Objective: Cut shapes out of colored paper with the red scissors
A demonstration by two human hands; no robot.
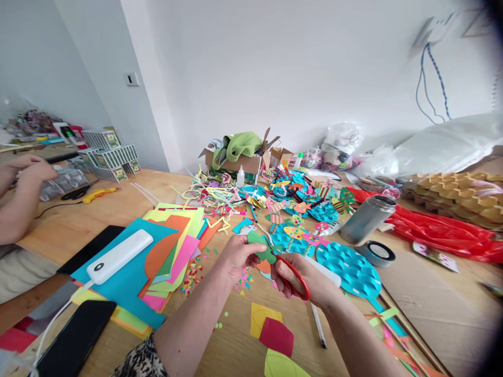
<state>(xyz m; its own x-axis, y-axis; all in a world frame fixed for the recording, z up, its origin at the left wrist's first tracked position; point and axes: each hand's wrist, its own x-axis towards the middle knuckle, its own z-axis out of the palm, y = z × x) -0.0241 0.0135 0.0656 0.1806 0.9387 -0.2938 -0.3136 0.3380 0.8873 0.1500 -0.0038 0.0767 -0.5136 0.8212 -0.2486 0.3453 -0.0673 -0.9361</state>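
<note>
My left hand (239, 256) pinches a piece of green paper (257, 240) between thumb and fingers above the middle of the table. Red-handled scissors (295, 277) are gripped in my right hand (301, 275), their blades pointing left at the green paper's edge. Part of the blades is hidden by the paper. Below my hands lie a yellow paper piece (265, 317), a dark red one (277, 336) and a yellow-green one (285, 365) with a drawn curved line. Small colored paper bits (192, 277) are scattered left of my left forearm.
Stacked colored paper with a white power bank (120, 256) on top lies left, near a black phone (74, 340). Blue scalloped paper discs (348, 267), a metal bottle (367, 219) and a tape roll (377, 254) stand right. Another person's hands (29, 170) rest at far left.
</note>
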